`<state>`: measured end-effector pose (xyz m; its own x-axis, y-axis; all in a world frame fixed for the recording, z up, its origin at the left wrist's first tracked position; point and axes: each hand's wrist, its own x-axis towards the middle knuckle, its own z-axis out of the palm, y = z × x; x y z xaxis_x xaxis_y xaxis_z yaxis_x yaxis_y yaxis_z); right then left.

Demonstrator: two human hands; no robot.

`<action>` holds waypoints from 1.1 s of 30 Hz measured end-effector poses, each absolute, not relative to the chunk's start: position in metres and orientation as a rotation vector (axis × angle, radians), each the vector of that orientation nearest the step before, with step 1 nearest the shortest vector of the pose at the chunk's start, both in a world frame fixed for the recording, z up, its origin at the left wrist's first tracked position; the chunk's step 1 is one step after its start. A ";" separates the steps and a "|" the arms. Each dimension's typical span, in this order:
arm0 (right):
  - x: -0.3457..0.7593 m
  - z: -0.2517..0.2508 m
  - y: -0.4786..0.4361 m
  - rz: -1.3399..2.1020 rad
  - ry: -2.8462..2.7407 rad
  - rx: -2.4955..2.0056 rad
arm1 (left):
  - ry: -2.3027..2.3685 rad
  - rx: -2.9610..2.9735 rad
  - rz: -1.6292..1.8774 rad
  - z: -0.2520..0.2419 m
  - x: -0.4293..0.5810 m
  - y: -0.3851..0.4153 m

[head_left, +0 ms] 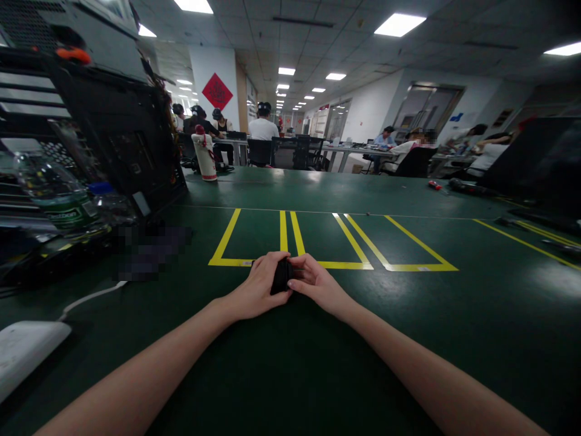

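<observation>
A small black object (282,277), rounded in outline, is between my two hands at the near edge of the yellow tape outlines (284,233) on the green table (290,375). My left hand (264,283) is wrapped over its left side, with the thumb along its near side. The fingers of my right hand (316,283) are curled in at its right side, and the thumb touches its edge. My hands cover much of the object, so what it is cannot be made out.
Computer hardware (122,133), a plastic bottle (59,194) and a white power strip (31,351) are on the left. A cream bottle (206,154) stands farther back. A small red item (434,185) lies at the right. People sit at desks beyond.
</observation>
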<state>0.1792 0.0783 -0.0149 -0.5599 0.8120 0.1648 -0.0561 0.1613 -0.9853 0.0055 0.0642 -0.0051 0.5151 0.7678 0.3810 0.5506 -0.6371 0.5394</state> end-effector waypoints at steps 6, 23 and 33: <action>0.179 -0.016 0.077 1.486 -1.675 -0.744 | 1.064 2.444 0.862 -0.006 0.004 0.064; 0.181 -0.013 0.076 1.507 -1.661 -0.732 | 1.054 2.430 0.797 0.001 0.002 0.059; 0.178 -0.013 0.078 1.448 -1.656 -0.803 | 1.052 2.445 0.844 -0.003 0.004 0.062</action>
